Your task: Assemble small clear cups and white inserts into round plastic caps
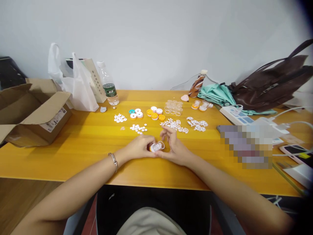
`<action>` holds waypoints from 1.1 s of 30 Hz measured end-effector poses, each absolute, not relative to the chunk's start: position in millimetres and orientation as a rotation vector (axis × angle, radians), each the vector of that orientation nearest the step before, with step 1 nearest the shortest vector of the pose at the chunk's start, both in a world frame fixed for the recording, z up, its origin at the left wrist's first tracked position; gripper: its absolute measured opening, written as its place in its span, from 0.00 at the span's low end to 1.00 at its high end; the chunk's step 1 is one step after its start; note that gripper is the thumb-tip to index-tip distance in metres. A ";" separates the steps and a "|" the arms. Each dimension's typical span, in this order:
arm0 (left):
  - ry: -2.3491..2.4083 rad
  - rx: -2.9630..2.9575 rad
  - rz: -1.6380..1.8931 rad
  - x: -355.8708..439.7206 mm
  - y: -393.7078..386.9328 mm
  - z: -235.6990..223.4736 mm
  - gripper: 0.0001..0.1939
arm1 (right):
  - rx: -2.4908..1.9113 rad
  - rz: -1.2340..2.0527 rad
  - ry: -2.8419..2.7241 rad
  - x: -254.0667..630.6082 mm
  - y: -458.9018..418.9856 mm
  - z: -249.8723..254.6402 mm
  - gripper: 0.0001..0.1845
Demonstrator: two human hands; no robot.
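Both hands meet over the middle of the yellow table (73, 147). My left hand (140, 147), with a metal bangle on its wrist, has its fingers curled round a small white and clear round plastic part (156, 146) with an orange piece behind it. My right hand (172, 145) touches the same part from the right, thumb and fingers bent around it. Just beyond the hands lie small white discs (138, 128), white gear-like pieces (174, 125), orange and white round caps (154, 114) and clear rings (173, 107).
An open cardboard box (31, 111) stands at the left. Behind it are a white plastic bag (78, 85) and a water bottle (109, 85). At the right are a brown bag (271, 85), teal cloth (215, 94), a power strip (236, 115) and a phone (294, 153).
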State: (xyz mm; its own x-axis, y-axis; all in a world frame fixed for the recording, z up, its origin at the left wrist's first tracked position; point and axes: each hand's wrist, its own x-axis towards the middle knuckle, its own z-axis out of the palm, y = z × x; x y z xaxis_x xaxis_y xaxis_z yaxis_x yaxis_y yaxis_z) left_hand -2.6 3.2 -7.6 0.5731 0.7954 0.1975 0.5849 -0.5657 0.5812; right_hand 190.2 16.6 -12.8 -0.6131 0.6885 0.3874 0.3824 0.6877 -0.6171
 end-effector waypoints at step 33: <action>1.014 2.397 0.554 -3.7 1.5 -1.7 0.16 | -0.768 0.525 -2.368 193.4 11.5 3.5 0.10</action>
